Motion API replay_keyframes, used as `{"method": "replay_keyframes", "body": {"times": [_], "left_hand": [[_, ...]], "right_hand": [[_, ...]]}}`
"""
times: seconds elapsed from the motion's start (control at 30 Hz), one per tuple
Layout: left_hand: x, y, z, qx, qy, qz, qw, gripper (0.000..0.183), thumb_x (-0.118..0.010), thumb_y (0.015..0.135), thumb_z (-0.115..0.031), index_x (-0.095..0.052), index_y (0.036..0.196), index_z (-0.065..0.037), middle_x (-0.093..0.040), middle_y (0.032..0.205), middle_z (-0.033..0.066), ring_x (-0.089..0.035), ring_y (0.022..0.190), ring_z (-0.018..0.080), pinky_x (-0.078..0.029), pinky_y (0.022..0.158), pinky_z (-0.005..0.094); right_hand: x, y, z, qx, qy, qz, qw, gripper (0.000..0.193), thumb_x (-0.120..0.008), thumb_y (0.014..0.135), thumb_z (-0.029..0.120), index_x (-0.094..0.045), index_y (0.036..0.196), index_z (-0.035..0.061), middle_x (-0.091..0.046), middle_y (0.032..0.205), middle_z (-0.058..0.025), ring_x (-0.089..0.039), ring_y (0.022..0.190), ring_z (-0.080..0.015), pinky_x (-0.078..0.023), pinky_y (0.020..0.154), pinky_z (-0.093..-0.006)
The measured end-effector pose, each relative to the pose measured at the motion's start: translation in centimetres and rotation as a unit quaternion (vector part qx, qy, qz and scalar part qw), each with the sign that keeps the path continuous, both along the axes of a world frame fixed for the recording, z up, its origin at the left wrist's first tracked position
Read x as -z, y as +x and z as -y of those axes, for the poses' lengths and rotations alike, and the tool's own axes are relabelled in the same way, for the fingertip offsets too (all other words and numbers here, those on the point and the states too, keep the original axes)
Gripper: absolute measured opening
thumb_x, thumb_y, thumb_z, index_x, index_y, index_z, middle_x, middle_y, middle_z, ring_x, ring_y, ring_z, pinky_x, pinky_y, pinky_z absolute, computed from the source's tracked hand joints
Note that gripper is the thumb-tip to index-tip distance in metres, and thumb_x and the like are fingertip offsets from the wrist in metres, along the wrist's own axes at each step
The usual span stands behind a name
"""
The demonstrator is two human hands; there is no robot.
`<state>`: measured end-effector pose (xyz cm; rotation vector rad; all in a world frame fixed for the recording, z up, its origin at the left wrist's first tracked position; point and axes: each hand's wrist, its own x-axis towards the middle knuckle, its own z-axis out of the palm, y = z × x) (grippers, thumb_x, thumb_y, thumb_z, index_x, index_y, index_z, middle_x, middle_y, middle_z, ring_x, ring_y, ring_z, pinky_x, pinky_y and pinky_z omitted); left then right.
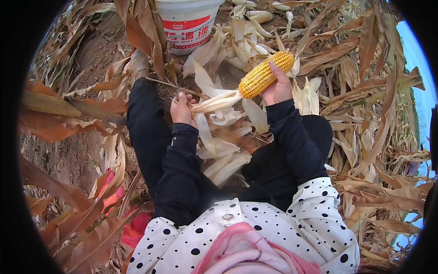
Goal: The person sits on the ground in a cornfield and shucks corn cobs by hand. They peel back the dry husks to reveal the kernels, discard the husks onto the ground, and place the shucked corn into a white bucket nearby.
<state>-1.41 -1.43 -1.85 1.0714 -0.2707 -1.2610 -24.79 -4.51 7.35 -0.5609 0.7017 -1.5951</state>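
Out in the open, between two bare hands: a yellow ear of corn, kernels exposed, held above a litter of pale husks. Gripped from the near right side by the right hand, one digit laid across the kernels, the other fingers wrapped behind and partly hidden from view. Angled on a slant, long axis running from near left to far right, bare end pointing away from the left hand. Stretched between the near-left end of the ear and the left hand, a gathered husk tail, its end pinched in bent, closed fingers; exact placing of those fingertips hard to tell. Far and to the right of the left fingers, then, with the right hand nearer and in full contact, and only the husk tail bridging the gap.

Underneath, brown soil strewn with dry, curling leaves. To either side of the husks, dark trousers on bent legs. Beyond, slightly left of the ear, a white bucket with red markings; at far right of it, pale ears among more husks. At near left, a pinkish-red item, half-covered, kind unclear.
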Motion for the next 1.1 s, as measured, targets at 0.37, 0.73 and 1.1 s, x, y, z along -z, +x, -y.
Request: {"method": "replay_keyframes", "body": {"times": [0.37,0.73,1.1], "left_hand": [[-4.3,-1.8,-2.5,0.393,-0.005,-0.121,0.912,0.07,-0.031,0.094,-0.058,-0.057,0.103,0.007,-0.065,0.082,0.0147,-0.066,0.07,0.0223,-0.056,0.061,0.0297],[-3.2,-2.1,-2.8,0.313,-0.07,-0.386,0.865,0.041,-0.044,0.096,-0.039,-0.051,0.113,-0.003,-0.058,0.101,0.0115,-0.059,0.092,0.0204,-0.05,0.082,0.0317],[-6.5,-2.1,-3.1,0.261,-0.089,-0.321,0.906,0.047,-0.051,0.092,-0.045,-0.053,0.109,-0.002,-0.06,0.089,0.0121,-0.061,0.078,0.0212,-0.054,0.07,0.0336]], "right_hand": [[-1.2,4.3,-3.3,-0.02,-0.159,-0.377,0.912,0.057,-0.073,0.079,0.014,-0.038,0.122,0.0014,-0.055,0.106,-0.0088,-0.057,0.094,-0.0161,-0.047,0.083,-0.0295],[-1.6,8.0,-7.6,-0.119,-0.493,-0.607,0.612,0.066,-0.069,0.076,0.045,-0.043,0.121,0.0042,-0.05,0.117,-0.0153,-0.047,0.112,-0.035,-0.03,0.103,-0.0505],[-0.5,2.4,-3.8,-0.262,-0.148,-0.26,0.918,0.034,-0.038,0.1,0.031,-0.053,0.102,0.0005,-0.061,0.098,-0.0103,-0.057,0.094,-0.0177,-0.045,0.083,-0.0321]]}}
